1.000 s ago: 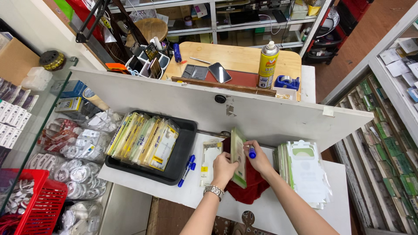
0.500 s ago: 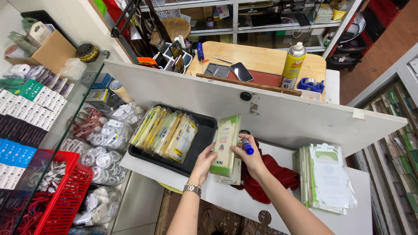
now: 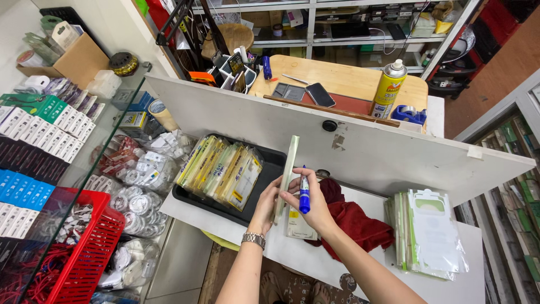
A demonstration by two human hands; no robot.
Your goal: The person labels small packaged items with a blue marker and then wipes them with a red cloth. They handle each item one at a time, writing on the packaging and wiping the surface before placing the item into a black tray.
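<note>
A thin green-and-white packet (image 3: 286, 176) stands on edge over the white counter (image 3: 315, 259), held between both hands. My left hand (image 3: 266, 207), with a metal watch on its wrist, grips the packet's lower left side. My right hand (image 3: 309, 204) pinches it from the right and also holds a blue marker (image 3: 304, 192) upright between its fingers. Just left of the packet, a black tray (image 3: 269, 167) holds a row of similar yellow-green packets (image 3: 220, 170). Another flat packet (image 3: 297, 226) lies on the counter under my hands.
A red cloth (image 3: 351, 217) lies right of my hands, with a stack of green-white packets in clear sleeves (image 3: 424, 233) beyond it. A tilted white board (image 3: 360, 141) rises behind. A red basket (image 3: 84, 253) and bagged goods (image 3: 140, 180) sit at the left. A spray can (image 3: 389, 88) stands on the wooden table behind.
The packet has turned from showing its face to standing edge-on, and both hands have lifted it a little toward the tray. The camera view has shifted left.
</note>
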